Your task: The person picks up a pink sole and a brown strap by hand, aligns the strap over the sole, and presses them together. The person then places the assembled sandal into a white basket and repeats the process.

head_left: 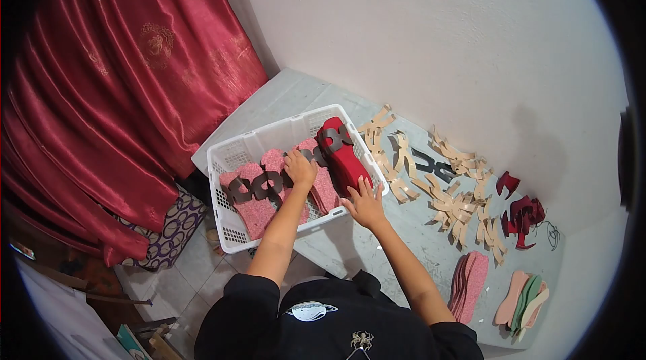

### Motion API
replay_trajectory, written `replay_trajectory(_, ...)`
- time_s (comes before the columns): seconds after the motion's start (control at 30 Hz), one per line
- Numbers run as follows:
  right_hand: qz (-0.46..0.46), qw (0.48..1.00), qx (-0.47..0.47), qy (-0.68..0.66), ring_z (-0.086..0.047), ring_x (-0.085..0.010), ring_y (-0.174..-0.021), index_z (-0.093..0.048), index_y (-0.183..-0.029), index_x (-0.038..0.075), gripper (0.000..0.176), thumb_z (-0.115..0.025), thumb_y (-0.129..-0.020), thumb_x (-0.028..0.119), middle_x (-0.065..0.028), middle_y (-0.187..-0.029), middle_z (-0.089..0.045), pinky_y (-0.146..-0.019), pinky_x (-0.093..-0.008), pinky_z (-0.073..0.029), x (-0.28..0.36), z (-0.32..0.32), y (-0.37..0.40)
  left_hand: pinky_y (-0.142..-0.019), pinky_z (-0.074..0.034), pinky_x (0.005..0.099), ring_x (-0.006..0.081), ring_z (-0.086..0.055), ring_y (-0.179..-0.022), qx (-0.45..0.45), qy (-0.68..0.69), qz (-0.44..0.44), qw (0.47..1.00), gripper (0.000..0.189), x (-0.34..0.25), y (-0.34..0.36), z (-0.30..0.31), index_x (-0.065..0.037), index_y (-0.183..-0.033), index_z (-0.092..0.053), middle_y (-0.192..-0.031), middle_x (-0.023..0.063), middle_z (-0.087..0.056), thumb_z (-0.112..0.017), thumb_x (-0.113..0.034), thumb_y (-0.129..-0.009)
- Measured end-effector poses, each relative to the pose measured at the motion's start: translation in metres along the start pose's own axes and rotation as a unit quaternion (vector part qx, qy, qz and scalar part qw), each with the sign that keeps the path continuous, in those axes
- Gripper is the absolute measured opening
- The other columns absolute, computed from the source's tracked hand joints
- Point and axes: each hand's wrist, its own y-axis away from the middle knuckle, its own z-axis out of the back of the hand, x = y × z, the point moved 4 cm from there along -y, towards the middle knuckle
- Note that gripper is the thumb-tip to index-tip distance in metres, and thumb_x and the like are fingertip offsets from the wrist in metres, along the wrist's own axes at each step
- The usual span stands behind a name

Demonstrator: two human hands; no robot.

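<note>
A white plastic basket (232,244) holds stacks of shoe soles in a row. The pink speckled soles (256,217) carry dark brown straps (241,190) across their upper parts. At the basket's right end lies a stack of red soles (344,161), topped by a dark strap piece (334,136). My left hand (301,169) rests on the pink stacks near the middle, fingers extended over the straps. With fingers spread, my right hand (365,204) touches the lower end of the red stack beside the basket's rim. What lies under both palms is hidden.
On the grey table (377,266), beige strap pieces (454,205) lie scattered to the right. Beyond them are dark red pieces (521,219). Pink soles (469,286) and pale and green soles (523,303) sit near the right front. A red curtain (134,91) hangs at left.
</note>
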Motion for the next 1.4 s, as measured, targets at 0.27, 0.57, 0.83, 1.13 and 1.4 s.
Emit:
replay_trajectory(0.27, 0.0, 0.999, 0.0, -0.037, -0.019, -0.0328, -0.128, -0.045, -0.122, 0.011, 0.048, -0.04, -0.086, 0.042, -0.0166, -0.135, -0.029, -0.096, -0.0626, -0.001, 0.002, 0.013, 0.002, -0.081, -0.032, 0.0432, 0.029, -0.039, -0.103, -0.007, -0.001, -0.043, 0.999, 0.063, 0.01, 0.007, 0.019, -0.005, -0.113, -0.043, -0.113, 0.0114, -0.041, -0.07, -0.032, -0.063)
replay_trajectory(0.57, 0.021, 0.996, -0.048, -0.065, -0.022, -0.0345, -0.126, -0.048, -0.118, 0.011, 0.044, -0.045, -0.084, 0.038, -0.0164, -0.133, -0.031, -0.094, -0.066, -0.003, 0.007, 0.017, 0.007, -0.086, -0.029, 0.0452, 0.0317, -0.037, -0.106, 0.004, 0.044, -0.054, 0.998, 0.064, 0.006, 0.008, 0.031, -0.007, -0.116, -0.041, -0.116, 0.0129, -0.038, -0.069, -0.032, -0.064)
replay_trajectory(0.83, -0.002, 0.99, -0.105, -0.097, -0.02, -0.036, -0.127, -0.049, -0.116, 0.012, 0.038, -0.046, -0.084, 0.033, -0.0149, -0.134, -0.03, -0.094, -0.0664, -0.004, -0.008, 0.027, 0.026, -0.085, -0.028, 0.045, 0.0312, -0.036, -0.107, -0.049, 0.066, -0.139, 0.987, 0.056, -0.025, 0.026, 0.044, -0.01, -0.114, -0.043, -0.117, 0.0118, -0.037, -0.066, -0.031, -0.067)
replay_trajectory(1.13, -0.134, 0.956, -0.231, -0.119, -0.019, -0.0383, -0.127, -0.05, -0.114, 0.014, 0.033, -0.049, -0.083, 0.025, -0.0141, -0.133, -0.03, -0.094, -0.0653, -0.004, -0.07, 0.04, 0.093, -0.085, -0.027, 0.0422, 0.028, -0.036, -0.106, 0.018, 0.188, -0.367, 0.911, 0.049, -0.136, 0.107, 0.043, -0.011, -0.112, -0.046, -0.115, 0.0099, -0.04, -0.063, -0.025, -0.069)
replay_trajectory(1.4, -0.301, 0.914, -0.256, -0.09, -0.019, -0.0378, -0.127, -0.049, -0.114, 0.013, 0.034, -0.051, -0.082, 0.024, -0.0138, -0.133, -0.031, -0.095, -0.0637, -0.004, -0.127, 0.045, 0.203, -0.085, -0.026, 0.0412, 0.0283, -0.037, -0.105, 0.146, 0.25, -0.505, 0.813, 0.047, -0.203, 0.215, 0.013, -0.011, -0.112, -0.047, -0.114, 0.0104, -0.04, -0.064, -0.023, -0.069)
